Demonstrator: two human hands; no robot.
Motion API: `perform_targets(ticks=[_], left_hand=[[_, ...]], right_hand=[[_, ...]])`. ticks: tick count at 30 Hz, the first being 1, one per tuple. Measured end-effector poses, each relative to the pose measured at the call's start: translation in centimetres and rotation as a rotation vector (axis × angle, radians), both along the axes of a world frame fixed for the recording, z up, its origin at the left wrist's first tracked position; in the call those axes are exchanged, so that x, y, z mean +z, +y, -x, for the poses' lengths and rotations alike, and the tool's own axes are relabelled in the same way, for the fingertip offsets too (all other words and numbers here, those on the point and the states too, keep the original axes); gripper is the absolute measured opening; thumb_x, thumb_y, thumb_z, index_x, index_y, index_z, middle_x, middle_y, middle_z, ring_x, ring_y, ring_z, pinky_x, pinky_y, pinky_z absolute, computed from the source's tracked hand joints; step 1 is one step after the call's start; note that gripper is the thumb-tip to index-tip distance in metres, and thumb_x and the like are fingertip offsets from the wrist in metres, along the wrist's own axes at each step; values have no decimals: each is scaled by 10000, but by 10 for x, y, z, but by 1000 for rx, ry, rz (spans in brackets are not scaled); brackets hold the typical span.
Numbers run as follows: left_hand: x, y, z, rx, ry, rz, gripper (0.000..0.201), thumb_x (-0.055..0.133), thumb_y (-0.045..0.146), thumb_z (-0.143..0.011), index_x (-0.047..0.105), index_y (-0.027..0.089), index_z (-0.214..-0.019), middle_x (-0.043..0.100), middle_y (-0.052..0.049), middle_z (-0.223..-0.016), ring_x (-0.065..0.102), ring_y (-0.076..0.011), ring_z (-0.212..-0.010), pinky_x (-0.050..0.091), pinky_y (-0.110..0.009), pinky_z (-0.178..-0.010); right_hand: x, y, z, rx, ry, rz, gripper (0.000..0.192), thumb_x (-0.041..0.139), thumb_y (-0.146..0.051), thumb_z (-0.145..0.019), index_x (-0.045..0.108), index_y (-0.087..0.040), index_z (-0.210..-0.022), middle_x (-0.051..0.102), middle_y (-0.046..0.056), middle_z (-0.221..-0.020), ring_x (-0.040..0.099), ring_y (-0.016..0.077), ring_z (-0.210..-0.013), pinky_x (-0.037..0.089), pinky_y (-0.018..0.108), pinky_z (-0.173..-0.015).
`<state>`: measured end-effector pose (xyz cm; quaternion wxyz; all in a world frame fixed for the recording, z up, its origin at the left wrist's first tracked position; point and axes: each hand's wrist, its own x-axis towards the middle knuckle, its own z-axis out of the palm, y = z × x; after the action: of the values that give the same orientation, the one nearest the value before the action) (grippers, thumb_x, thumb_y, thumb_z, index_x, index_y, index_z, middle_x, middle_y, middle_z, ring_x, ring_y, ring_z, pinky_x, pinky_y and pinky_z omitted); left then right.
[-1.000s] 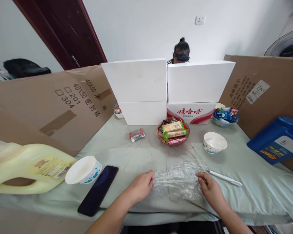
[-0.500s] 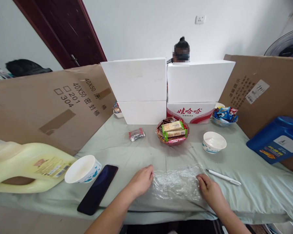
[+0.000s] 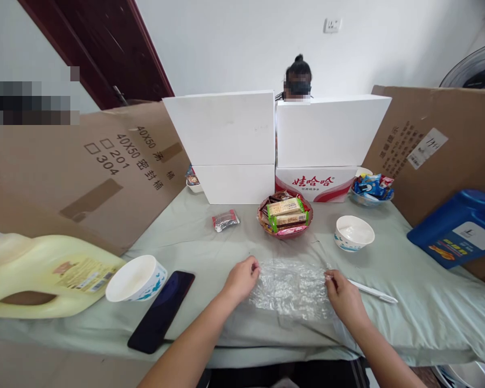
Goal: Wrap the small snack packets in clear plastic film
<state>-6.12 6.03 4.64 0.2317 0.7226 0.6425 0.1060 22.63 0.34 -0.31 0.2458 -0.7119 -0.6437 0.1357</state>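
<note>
A clear, crinkled plastic bag [image 3: 289,291] is stretched between my two hands at the front of the cloth-covered table. My left hand [image 3: 242,280] pinches its left edge with closed fingers. On the other side, my right hand [image 3: 341,293] grips the right edge between thumb and fingers. Partly behind the right hand lies a white pen [image 3: 375,292]. Beyond the bag stands a reddish glass bowl [image 3: 262,221] filled with wrapped snacks, and left of it is a small red and silver packet [image 3: 225,220].
White boxes [image 3: 226,129] form a wall across the back, with a person [image 3: 299,73] behind them. Paper bowls [image 3: 351,240] stand right and left. A black phone [image 3: 161,312], a yellow jug [image 3: 48,275], a blue bottle [image 3: 456,229] and cardboard panels [image 3: 105,178] flank the sides.
Both hands have moved slightly up and away from me, carrying the plastic bag with them. The right hand now covers the pen's left end. At the far left, a blurred patch has appeared.
</note>
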Motion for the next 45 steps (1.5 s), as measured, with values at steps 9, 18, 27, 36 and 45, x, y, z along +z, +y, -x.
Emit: perform_targets(ticks=[9,18,27,36,45], left_hand=[[-32,3,-2,122,131,-81,238,543,232,-921,523,192,-1154,708,-43,-912,669,-202,-864,411,-268,-733],[-31,-2,-3,59,226,-264,267,534,200,-913,543,157,-1176,657,-103,-1018,639,-247,-903,466,-327,-761],[-34,-18,-45,-684,23,-480,286,520,285,-933,583,212,-1202,620,-69,-1251,528,-246,-1209,403,-418,-1040],[-47,-17,-43,-716,142,-219,736,533,531,-893,226,259,-1504,182,-79,-1588,107,-307,-1466,91,-554,-1172],[-54,-15,-39,-706,143,-294,797,489,615,-884,164,266,-1523,195,-67,-1586,138,-294,-1462,121,-522,-1173]], right_hand=[[-12,2,12,-98,-305,28,407,298,-291,-965,455,-122,-1301,697,148,-1029,692,248,-853,475,315,-650],[-22,4,8,-62,-451,-85,346,318,-271,-978,526,-146,-1224,687,134,-1057,688,201,-798,462,266,-620],[-27,5,9,-80,-448,-118,297,374,-281,-978,533,-159,-1198,692,101,-978,681,178,-738,443,248,-589],[-4,8,2,-121,-465,-37,274,400,-285,-969,572,-164,-1146,689,104,-962,657,219,-773,444,308,-654],[-13,10,43,500,-450,-127,640,404,-510,-926,358,-161,-1461,383,101,-1502,242,276,-1416,183,486,-1134]])
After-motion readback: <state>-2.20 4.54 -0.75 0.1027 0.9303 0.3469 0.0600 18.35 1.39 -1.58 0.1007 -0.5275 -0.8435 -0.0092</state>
